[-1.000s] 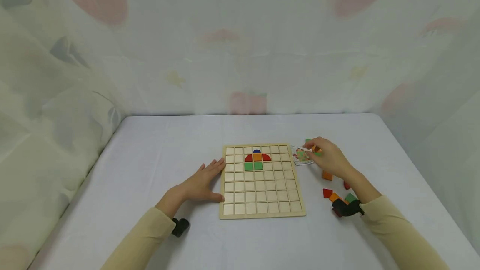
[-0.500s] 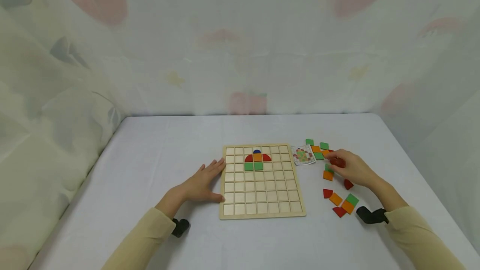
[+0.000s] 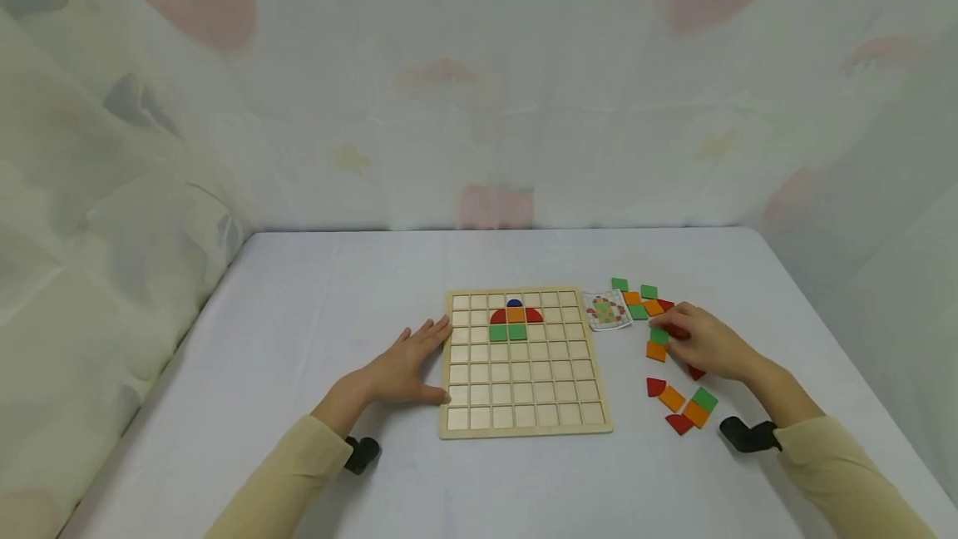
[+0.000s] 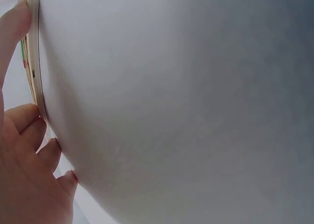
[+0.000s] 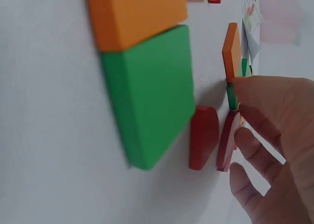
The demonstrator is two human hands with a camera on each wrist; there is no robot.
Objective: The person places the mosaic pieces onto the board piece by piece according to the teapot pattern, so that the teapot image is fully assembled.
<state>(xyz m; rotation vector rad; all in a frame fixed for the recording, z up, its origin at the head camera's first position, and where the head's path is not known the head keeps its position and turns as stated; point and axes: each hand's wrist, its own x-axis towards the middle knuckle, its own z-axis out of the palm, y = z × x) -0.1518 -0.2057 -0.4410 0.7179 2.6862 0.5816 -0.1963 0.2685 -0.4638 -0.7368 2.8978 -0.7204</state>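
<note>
Head view: the left hand [image 3: 404, 366] is resting, fingers spread apart, against the left edge of the grid board [image 3: 525, 373]. Right of the board, the right hand [image 3: 707, 343] is bending over a green tile [image 3: 658, 336] and a red piece [image 3: 677, 332]; I cannot tell whether it is gripping either. A picture card [image 3: 607, 311] is lying just beside the board.
</note>
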